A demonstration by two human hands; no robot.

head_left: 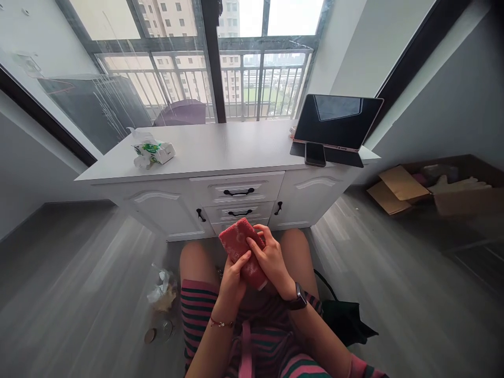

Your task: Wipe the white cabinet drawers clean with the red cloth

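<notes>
Grip of left hand: narrow, thumb on the upper face of a red, pale-patterned, towel-like folded cloth; fingers beneath mostly hidden. Cloth sits just off frame centre toward 6 o'clock, above the lap, long axis tilted 11 to 5 o'clock. Grip of right hand: also holding the cloth, thumb laid flat on it, index finger bent by its 2 o'clock edge.

Technique (judgement): use left thumb as anchor so layers do not slip; right fingertips should work the edge with light, even pressure. Too hard a pinch would likely skew the fold.

Containers, left to right:
- White-and-green soft tissue pack, near 10 o'clock on the white wooden surface; tissue protrudes.
- Clear crumpled plastic bag, 8 o'clock on floor; something tan inside, unidentified.
- Clear round vessel, 7 o'clock on floor, just beside a brown disc, possibly its lid; contents cannot be made out.
- White panelled drawer with black handle, near centre; closed, contents unknown.
- Brown cardboard box, 3 o'clock on floor, flaps open; pale glove-like items inside, remainder indistinct.
</notes>
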